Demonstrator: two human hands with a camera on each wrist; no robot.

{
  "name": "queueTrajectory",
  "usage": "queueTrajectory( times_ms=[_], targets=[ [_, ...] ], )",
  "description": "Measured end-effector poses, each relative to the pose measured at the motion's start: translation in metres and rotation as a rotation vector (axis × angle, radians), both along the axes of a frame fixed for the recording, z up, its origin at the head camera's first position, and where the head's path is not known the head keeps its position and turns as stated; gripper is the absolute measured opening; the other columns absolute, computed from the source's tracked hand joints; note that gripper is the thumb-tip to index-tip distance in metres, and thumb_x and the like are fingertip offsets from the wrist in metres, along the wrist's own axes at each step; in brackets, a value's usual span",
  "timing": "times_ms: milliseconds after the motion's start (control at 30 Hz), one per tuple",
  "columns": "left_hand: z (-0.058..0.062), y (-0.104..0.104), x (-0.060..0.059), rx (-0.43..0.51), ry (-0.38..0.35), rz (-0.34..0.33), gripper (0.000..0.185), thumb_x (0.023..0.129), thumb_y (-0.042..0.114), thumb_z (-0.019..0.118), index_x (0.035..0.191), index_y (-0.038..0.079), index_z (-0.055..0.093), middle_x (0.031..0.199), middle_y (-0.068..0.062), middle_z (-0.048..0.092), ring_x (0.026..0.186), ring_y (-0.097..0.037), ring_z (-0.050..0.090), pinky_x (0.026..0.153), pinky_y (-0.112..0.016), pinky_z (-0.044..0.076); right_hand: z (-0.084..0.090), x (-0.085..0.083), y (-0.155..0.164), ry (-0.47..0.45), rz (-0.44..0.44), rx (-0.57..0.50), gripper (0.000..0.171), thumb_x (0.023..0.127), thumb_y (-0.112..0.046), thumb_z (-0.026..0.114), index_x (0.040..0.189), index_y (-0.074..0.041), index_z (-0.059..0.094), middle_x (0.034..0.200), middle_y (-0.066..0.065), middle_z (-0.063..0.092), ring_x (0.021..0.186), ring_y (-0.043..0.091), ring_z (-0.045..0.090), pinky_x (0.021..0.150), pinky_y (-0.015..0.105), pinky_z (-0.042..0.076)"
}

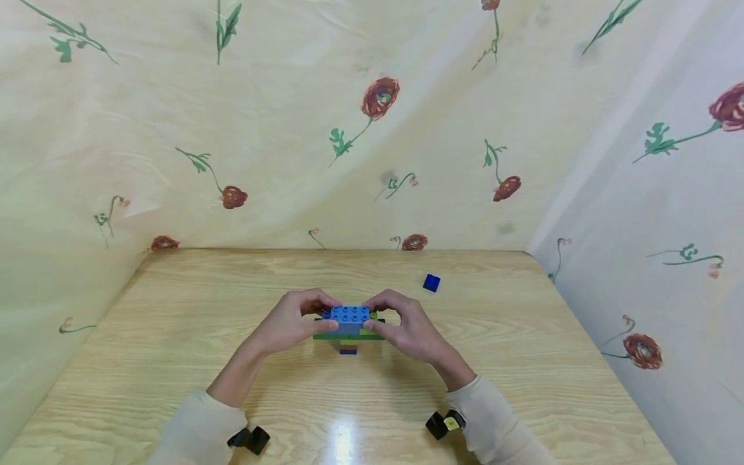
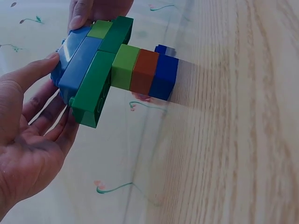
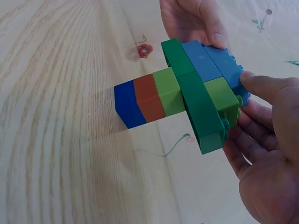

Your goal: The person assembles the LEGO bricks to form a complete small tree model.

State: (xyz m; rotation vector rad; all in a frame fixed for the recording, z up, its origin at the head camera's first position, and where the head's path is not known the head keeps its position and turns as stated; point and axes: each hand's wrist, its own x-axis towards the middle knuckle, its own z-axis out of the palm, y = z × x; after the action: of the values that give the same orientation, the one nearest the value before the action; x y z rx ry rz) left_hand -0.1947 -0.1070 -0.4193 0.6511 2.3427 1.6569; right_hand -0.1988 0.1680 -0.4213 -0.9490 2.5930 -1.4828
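Note:
A stack of toy building bricks stands on the table. Its column goes up from a dark blue brick (image 3: 129, 105) through an orange-brown brick (image 2: 144, 70) to a lime green brick (image 2: 124, 67). Dark green bricks (image 3: 202, 105) lie across the column, overhanging both sides. Above them sit a blue brick (image 2: 80, 65) and a second lime green brick (image 3: 220, 97), and a light blue brick (image 1: 350, 314) tops everything. My left hand (image 1: 295, 321) grips that top brick's left end between thumb and fingers. At its right end, my right hand (image 1: 409, 328) pinches it likewise.
One loose dark blue brick (image 1: 431, 283) lies behind the stack, to the right. The wooden table (image 1: 203, 290) ends at a flower-printed cloth (image 1: 279, 161) hanging behind and at the sides. Black wrist cameras (image 1: 258, 440) sit by the sleeves.

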Motion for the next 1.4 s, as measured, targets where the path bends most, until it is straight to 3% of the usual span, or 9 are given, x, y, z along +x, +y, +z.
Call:
queueTrajectory(
  times_ms=[367,600,967,1133,1267,1400],
  targets=[
    [-0.003,0.0,-0.001,-0.012,0.011,0.012,0.032,0.092,0.028,0.079,0.122,0.017,0.072,0.118,-0.006,0.071,0.105,-0.022,0.067,0.093,-0.041,0.055,-0.001,-0.003,0.002,-0.014,0.023,0.001,0.024,0.097,-0.025,0.074,0.12,-0.02,0.071,0.118,-0.004,0.071,0.112,0.018,0.066,0.101,0.043,0.054],
    [-0.004,-0.002,-0.001,-0.033,0.01,0.014,0.031,0.092,0.03,0.08,0.12,0.019,0.072,0.115,-0.003,0.071,0.104,-0.02,0.067,0.092,-0.039,0.055,-0.002,-0.004,0.003,-0.05,0.035,-0.01,0.025,0.097,-0.026,0.073,0.122,-0.021,0.071,0.119,-0.003,0.071,0.113,0.019,0.065,0.101,0.054,0.052],
    [-0.003,-0.001,0.0,-0.034,-0.016,0.029,0.033,0.092,0.03,0.079,0.121,0.016,0.072,0.116,-0.008,0.071,0.104,-0.023,0.066,0.086,-0.03,0.055,-0.001,-0.008,0.008,-0.025,0.059,0.002,0.029,0.096,-0.025,0.075,0.124,-0.022,0.071,0.12,-0.004,0.071,0.111,0.017,0.066,0.098,0.055,0.054],
    [-0.002,0.0,0.0,-0.043,-0.021,0.042,0.032,0.092,0.029,0.08,0.121,0.017,0.072,0.116,-0.007,0.071,0.103,-0.022,0.065,0.085,-0.029,0.055,0.004,-0.011,0.015,-0.016,0.037,0.037,0.028,0.096,-0.023,0.075,0.124,-0.019,0.072,0.118,-0.004,0.072,0.11,0.021,0.067,0.099,0.045,0.056],
    [-0.002,0.0,0.0,-0.047,-0.029,0.051,0.032,0.091,0.027,0.08,0.121,0.017,0.073,0.116,-0.007,0.07,0.103,-0.022,0.065,0.083,-0.028,0.056,0.007,-0.015,0.023,-0.01,0.003,0.052,0.026,0.097,-0.022,0.073,0.123,-0.018,0.072,0.118,0.003,0.072,0.11,0.023,0.066,0.1,0.036,0.055],
    [-0.002,0.0,0.0,-0.052,-0.039,0.057,0.032,0.091,0.028,0.081,0.121,0.018,0.073,0.116,-0.006,0.07,0.103,-0.022,0.065,0.083,-0.028,0.056,0.01,-0.021,0.031,-0.006,-0.03,0.045,0.024,0.098,-0.021,0.073,0.122,-0.019,0.072,0.119,0.006,0.073,0.11,0.025,0.066,0.1,0.037,0.054]
  ],
)
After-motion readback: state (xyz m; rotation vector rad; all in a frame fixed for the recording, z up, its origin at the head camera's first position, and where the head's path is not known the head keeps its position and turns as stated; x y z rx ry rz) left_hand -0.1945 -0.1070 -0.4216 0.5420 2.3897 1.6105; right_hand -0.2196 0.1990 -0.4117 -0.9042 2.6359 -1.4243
